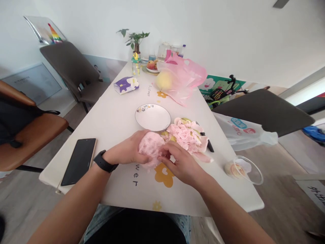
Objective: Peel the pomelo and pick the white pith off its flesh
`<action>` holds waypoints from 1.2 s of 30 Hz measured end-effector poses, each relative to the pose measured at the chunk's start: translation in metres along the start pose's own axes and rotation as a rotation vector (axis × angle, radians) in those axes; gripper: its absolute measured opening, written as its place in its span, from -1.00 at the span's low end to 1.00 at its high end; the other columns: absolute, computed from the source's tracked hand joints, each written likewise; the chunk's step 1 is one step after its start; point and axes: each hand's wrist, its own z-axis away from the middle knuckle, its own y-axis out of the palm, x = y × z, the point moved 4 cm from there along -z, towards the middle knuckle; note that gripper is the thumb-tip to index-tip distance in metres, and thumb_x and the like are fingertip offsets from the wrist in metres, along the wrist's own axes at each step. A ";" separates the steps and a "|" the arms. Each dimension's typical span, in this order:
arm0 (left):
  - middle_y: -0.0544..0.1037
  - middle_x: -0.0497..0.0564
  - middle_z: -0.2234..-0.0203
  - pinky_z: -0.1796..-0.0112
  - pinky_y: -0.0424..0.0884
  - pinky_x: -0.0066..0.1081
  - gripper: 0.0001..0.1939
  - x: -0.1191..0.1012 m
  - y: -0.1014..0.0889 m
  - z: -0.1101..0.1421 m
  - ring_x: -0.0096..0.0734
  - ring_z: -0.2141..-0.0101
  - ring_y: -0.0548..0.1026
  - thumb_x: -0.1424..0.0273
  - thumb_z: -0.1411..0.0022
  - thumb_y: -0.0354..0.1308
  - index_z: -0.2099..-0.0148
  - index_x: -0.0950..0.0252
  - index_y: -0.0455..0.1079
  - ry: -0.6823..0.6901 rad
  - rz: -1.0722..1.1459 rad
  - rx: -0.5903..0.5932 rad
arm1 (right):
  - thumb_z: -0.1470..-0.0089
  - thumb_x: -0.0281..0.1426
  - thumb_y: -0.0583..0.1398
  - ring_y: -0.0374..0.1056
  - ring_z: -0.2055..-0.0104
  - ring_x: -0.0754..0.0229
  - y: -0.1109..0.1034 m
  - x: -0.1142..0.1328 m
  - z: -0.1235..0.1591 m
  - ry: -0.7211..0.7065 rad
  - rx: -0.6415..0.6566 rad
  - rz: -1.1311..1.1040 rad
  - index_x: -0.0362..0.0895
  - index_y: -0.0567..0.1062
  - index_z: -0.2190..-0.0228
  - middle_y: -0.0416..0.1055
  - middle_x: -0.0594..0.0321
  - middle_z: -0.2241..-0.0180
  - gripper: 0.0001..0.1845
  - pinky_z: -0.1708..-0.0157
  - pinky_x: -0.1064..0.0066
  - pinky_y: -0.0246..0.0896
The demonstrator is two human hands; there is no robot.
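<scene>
My left hand [135, 147] is wrapped round the left side of a peeled pomelo [150, 145], a pink ball with pale pith on it. At the pomelo's right side, my right hand [179, 162] is closed, thumb and fingers pinched on the pith. The fingertips partly hide that spot. Right beside the hands lies a heap of pink pith and green-skinned peel pieces [186, 137]. A knife with a black handle [210, 145] sticks out from under the heap. Just beyond the pomelo is a white plate [153, 118] with small pictures on its rim.
A pink plastic bag [186, 76] with a yellow fruit [164, 80] stands farther back, near a purple tissue pack [126, 84]. A phone [78, 162] lies at the left edge. On the right are a clear round container [243, 169] and a white bag [243, 130].
</scene>
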 end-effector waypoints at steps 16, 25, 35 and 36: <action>0.35 0.13 -0.21 -0.14 0.36 -0.06 -0.18 -0.002 0.000 -0.001 0.09 -0.17 0.35 0.24 0.00 0.37 -0.29 0.19 0.18 -0.012 -0.005 0.000 | -0.17 -0.48 0.13 0.29 0.35 0.19 0.000 0.016 -0.004 -0.113 0.197 0.311 -0.09 0.39 0.43 0.41 0.25 0.39 -0.87 0.36 0.36 0.14; 0.33 0.11 -0.23 -0.15 0.36 -0.09 -0.17 0.000 -0.001 0.001 0.06 -0.20 0.33 0.29 -0.03 0.36 -0.32 0.17 0.14 -0.001 0.074 0.031 | -0.26 -0.40 0.07 0.34 0.32 0.17 -0.027 -0.029 0.025 0.124 0.044 0.281 -0.06 0.41 0.37 0.43 0.24 0.35 -0.83 0.34 0.36 0.17; 0.30 0.13 -0.25 -0.18 0.32 -0.03 -0.14 0.002 0.000 0.003 0.09 -0.21 0.32 0.28 -0.03 0.35 -0.34 0.17 0.11 -0.009 0.019 0.025 | -0.16 -0.37 0.12 0.26 0.39 0.19 -0.025 -0.039 0.010 0.304 -0.156 0.243 -0.07 0.30 0.48 0.38 0.27 0.42 -0.83 0.41 0.35 0.10; 0.31 0.12 -0.25 -0.18 0.32 -0.03 -0.14 0.002 0.000 0.003 0.08 -0.21 0.32 0.28 -0.02 0.36 -0.34 0.17 0.11 -0.009 0.018 0.023 | -0.16 -0.37 0.12 0.27 0.38 0.20 -0.021 -0.035 0.008 0.301 -0.156 0.180 -0.07 0.32 0.46 0.39 0.28 0.41 -0.85 0.40 0.36 0.12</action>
